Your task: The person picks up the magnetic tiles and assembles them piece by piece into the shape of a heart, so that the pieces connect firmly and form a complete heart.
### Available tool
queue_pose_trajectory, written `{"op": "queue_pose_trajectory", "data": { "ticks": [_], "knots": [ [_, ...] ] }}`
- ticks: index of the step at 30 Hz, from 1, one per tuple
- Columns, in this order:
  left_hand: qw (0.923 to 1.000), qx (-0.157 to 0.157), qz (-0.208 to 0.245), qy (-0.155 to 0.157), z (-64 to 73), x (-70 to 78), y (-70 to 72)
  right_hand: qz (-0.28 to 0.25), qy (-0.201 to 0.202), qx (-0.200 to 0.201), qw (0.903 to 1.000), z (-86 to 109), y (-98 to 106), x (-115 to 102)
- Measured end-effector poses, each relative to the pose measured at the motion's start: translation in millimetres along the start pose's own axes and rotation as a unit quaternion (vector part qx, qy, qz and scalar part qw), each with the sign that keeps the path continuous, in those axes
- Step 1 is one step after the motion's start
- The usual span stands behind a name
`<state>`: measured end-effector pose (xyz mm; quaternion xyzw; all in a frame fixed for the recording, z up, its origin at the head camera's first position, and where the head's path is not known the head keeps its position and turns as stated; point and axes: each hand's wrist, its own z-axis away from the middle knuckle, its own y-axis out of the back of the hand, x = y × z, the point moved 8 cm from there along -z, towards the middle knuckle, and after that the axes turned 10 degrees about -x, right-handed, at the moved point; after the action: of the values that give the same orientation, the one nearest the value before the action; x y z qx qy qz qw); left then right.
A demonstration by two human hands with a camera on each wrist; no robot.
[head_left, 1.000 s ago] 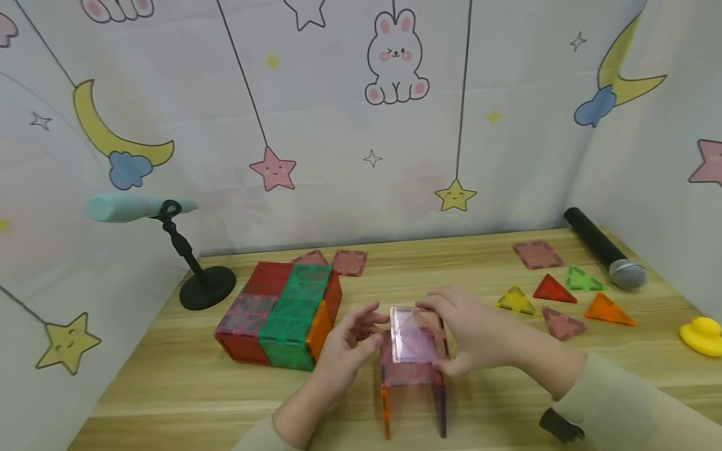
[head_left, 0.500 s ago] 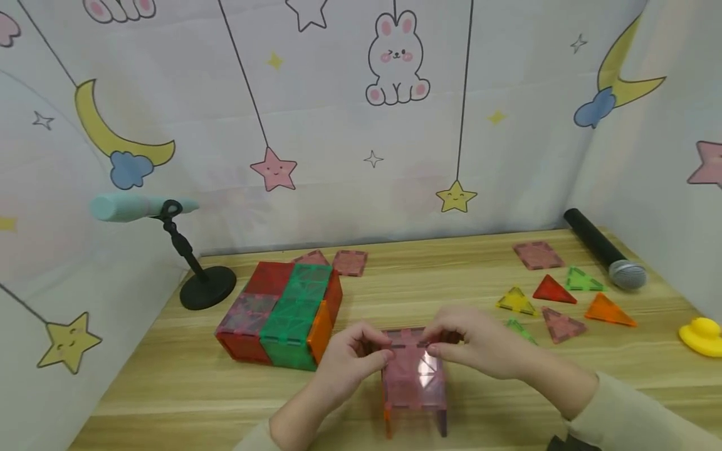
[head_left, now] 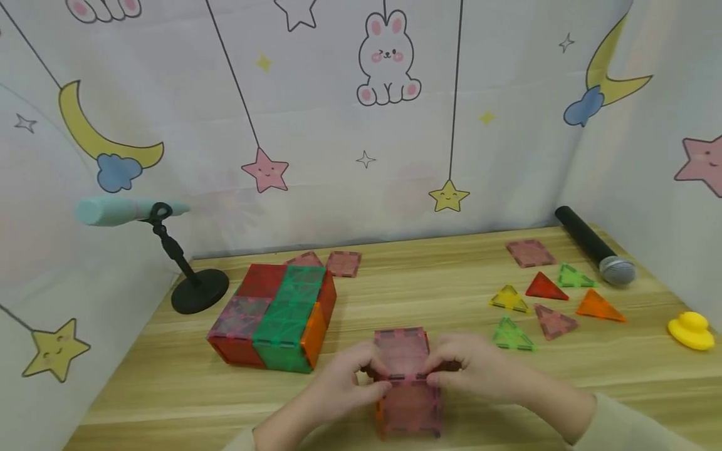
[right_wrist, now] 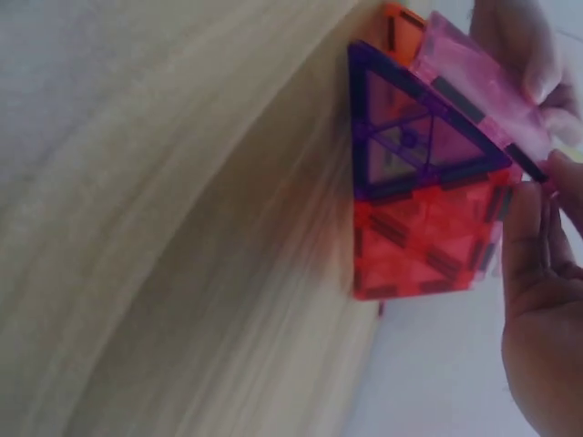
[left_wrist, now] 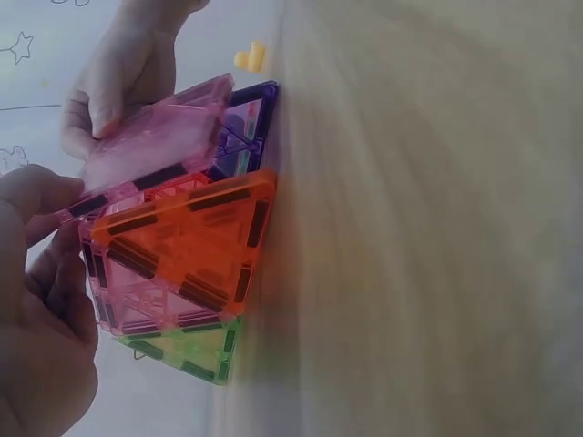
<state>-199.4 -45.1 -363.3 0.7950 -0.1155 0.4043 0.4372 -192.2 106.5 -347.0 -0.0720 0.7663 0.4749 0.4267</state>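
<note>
My left hand (head_left: 344, 385) and right hand (head_left: 479, 369) pinch the two upper corners of a pink square magnetic tile (head_left: 412, 407), thumbs in front. The tile slopes down over the front of a small structure of magnetic tiles. Another pink tile (head_left: 402, 351) forms the top behind it, its edge right at the held one. In the left wrist view an orange triangle tile (left_wrist: 196, 246) stands on one side, with a green tile (left_wrist: 191, 350) beyond. A purple triangle tile (right_wrist: 410, 137) and a red tile (right_wrist: 424, 241) form the other side in the right wrist view.
A larger red and green tile box (head_left: 276, 313) stands left. Loose triangles, including a green one (head_left: 512, 335) and an orange one (head_left: 600, 305), lie right, near a microphone (head_left: 598, 244) and yellow duck (head_left: 690, 330). A black stand (head_left: 194, 291) holds a mint-coloured object (head_left: 126, 211).
The pink square tile has come down from above the structure and tilted over its front. Both hands have lowered with it. The loose green triangle now shows fully beyond the right hand.
</note>
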Motion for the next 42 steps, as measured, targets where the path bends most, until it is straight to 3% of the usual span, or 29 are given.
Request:
{"op": "queue_pose_trajectory", "data": {
  "ticks": [3,6,9,14,20,24,28,32,39,42],
  "knots": [
    [0.9979,-0.014,-0.063,0.000,5.9,2.9,-0.4,0.057,0.014,0.006,0.9983,0.0,-7,-5],
    [0.9953,-0.034,-0.086,0.029,12.2,1.0,-0.7,0.101,0.036,0.019,0.9941,1.4,-11,-11],
    [0.9951,-0.050,-0.064,0.056,15.8,-2.1,-0.6,0.095,0.037,0.018,0.9946,2.9,-12,-10],
    [0.9952,-0.061,-0.017,0.075,16.9,-8.3,-0.2,0.055,-0.016,-0.011,0.9983,3.1,-8,6],
    [0.9959,-0.024,0.007,0.087,14.9,-21.6,10.2,0.071,0.010,-0.003,0.9974,3.4,-5,3],
    [0.9923,0.013,0.010,0.123,16.8,-28.9,18.0,0.073,0.026,0.021,0.9968,2.9,4,5],
    [0.9878,0.020,0.016,0.153,17.5,-34.3,19.3,0.095,-0.031,0.045,0.9940,6.7,17,26],
    [0.9844,0.012,0.008,0.176,15.4,-39.6,17.9,0.100,-0.094,0.019,0.9903,8.9,19,44],
    [0.9806,0.045,-0.045,0.186,4.7,-43.7,26.8,0.086,-0.105,0.018,0.9906,11.7,17,43],
    [0.9821,0.039,-0.044,0.179,4.0,-43.1,27.0,0.083,-0.105,0.014,0.9909,14.2,17,44]
  ]
}}
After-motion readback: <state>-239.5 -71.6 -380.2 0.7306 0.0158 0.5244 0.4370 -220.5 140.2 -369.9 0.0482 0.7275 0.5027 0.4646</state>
